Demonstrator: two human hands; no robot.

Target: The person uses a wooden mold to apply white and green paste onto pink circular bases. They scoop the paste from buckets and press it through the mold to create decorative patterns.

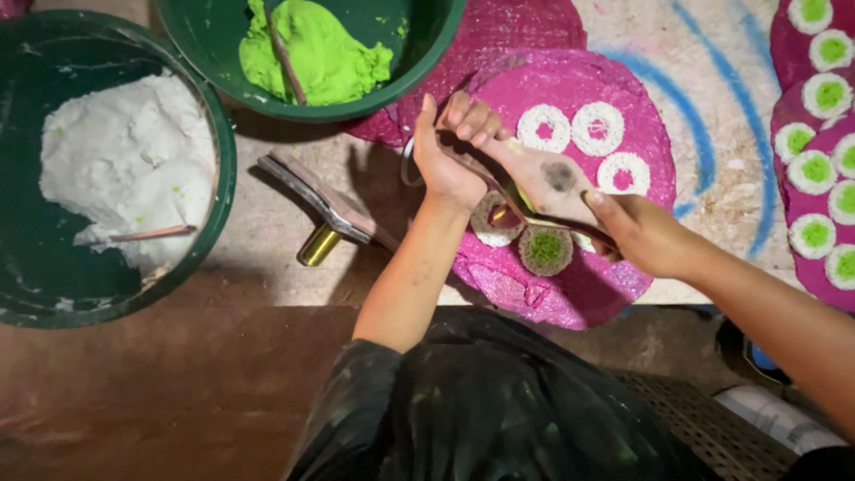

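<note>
1. We see the left hand (450, 151) curled shut around one end of a flat wooden paddle (543, 178), the fingers folded over its top edge.
2. The right hand (637, 232) grips the paddle's other end, thumb laid along its upper face; both hands hold it level just above a pink powder disc (579, 98).
3. The paddle bears a dark smudge near its middle and hangs over two round pieces on the disc: a green-centred ring (545, 249) and a pale ring (494, 218) partly hidden under it.
4. Three white rings with pink centres (597, 127) lie further back on the same disc, apart from the paddle.
5. To the left, on the ground, we see a brush-like tool with a brass ferrule (325, 214).
6. A green tub of white powder (125, 156) stands at the far left, with a stick resting in it; a second tub holding green powder (312, 44) stands behind the hands.
7. At the right edge, more pink discs carry white rings with green centres (815, 169).
</note>
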